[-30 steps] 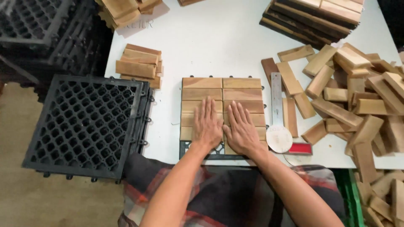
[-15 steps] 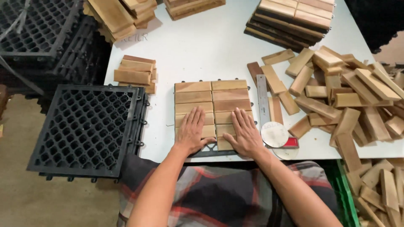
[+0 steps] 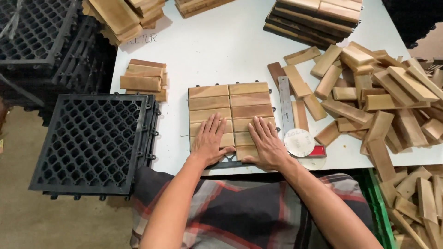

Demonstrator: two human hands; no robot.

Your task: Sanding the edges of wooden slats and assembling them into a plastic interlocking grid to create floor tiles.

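A square deck tile (image 3: 230,103) made of short wooden slats in two columns lies on the white table (image 3: 221,46), over a black plastic grid base whose edge shows at the near side. My left hand (image 3: 210,140) rests flat, fingers spread, on the lower left slats. Flat on the lower right slats lies my right hand (image 3: 265,143). Neither hand grips anything.
A metal ruler (image 3: 286,103) and a round sanding disc (image 3: 299,142) lie right of the tile. Loose wooden slats (image 3: 383,101) are heaped at right, a small slat stack (image 3: 143,79) at left. Black grid bases (image 3: 94,143) are stacked off the table's left edge. Finished tiles (image 3: 318,16) sit at the back.
Both hands have slid toward me, from the tile's middle rows down to its nearest rows. The camera view has shifted a little.
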